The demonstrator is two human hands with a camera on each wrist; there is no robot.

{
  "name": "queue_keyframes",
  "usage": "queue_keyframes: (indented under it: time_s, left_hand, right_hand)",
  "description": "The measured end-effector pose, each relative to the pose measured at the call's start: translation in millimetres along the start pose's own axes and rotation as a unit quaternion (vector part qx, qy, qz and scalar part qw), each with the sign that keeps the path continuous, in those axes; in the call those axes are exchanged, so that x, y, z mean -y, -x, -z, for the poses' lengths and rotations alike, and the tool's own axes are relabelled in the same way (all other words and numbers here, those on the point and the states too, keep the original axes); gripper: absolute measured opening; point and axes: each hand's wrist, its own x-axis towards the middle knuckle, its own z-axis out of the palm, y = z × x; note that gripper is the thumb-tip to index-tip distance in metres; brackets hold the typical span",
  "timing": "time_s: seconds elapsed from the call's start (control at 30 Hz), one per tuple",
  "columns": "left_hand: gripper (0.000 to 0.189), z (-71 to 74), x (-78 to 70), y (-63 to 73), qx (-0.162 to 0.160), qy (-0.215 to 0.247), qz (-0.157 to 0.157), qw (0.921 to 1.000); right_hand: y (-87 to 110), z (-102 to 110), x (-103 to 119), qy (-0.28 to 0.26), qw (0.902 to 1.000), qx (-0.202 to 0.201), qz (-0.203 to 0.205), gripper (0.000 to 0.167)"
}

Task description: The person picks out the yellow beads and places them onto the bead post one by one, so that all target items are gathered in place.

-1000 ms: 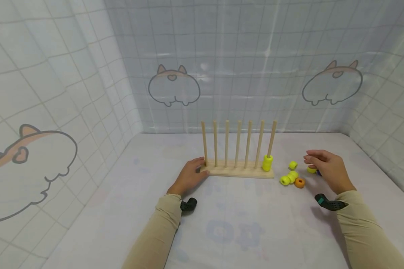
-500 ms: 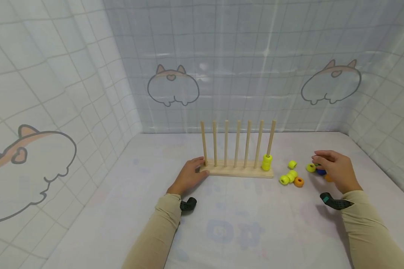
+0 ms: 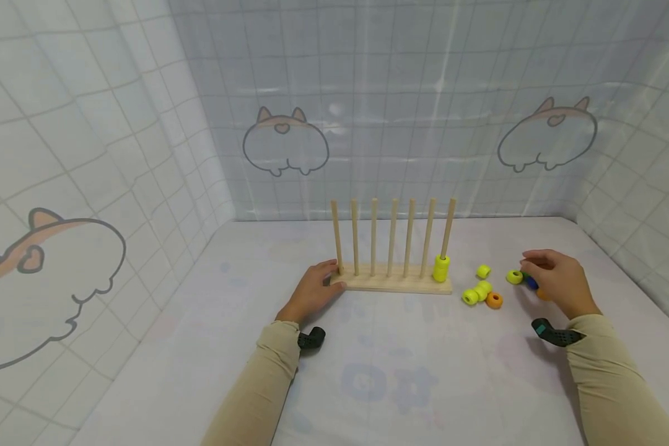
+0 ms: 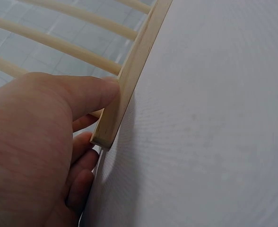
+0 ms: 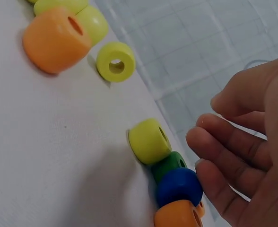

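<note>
My left hand (image 3: 310, 291) grips the left end of a wooden peg rack (image 3: 393, 284); in the left wrist view its thumb (image 4: 94, 94) lies on the base's front edge, other fingers behind. Yellow beads (image 3: 441, 269) are stacked at the foot of the rack's rightmost peg. My right hand (image 3: 560, 282) hovers over a small bead group at the right, fingers loosely bent and holding nothing. The right wrist view shows that group: a yellow bead (image 5: 150, 141), a green bead (image 5: 169, 165) partly covered, a blue bead (image 5: 179, 187) near a fingertip, and orange beads (image 5: 177, 213).
Between the rack and the right hand lie loose yellow beads (image 3: 482, 290) and an orange bead (image 3: 494, 300). One more yellow bead (image 3: 483, 271) sits behind them. A tile-patterned curtain (image 3: 396, 124) encloses the table (image 3: 379, 371) at the back and sides.
My right hand has shifted a little to the right, uncovering the yellow, blue and orange beads beside it. The left hand keeps its grip on the rack.
</note>
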Motion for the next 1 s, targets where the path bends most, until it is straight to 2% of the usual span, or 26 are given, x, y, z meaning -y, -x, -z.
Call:
queue_keyframes:
  time_s: [0.4,0.53,0.8,1.0]
  left_hand:
    - [0.054,0.5,-0.1,0.6,0.001,0.005,-0.001,1.0000]
    - [0.054,0.0,0.0,0.2,0.000,0.005,0.002,1.0000]
    - [0.055,0.5,-2.1,1.5,0.000,0.009,0.004,1.0000]
    - [0.055,1.2,-2.5,1.5,-0.001,0.010,0.003,0.9999]
  right_hand:
    - [-0.9,-5,4,0.071,0.9951,-0.017,0.067,0.034]
    - [-1.5,-6,6,0.091,0.9922,-0.002,0.085,0.031]
    - [-2.7,-6,11,0.138,0.9855,0.042,0.090,0.034]
    - [-4.1,-7,12,0.154,0.9819,0.049,0.098,0.035]
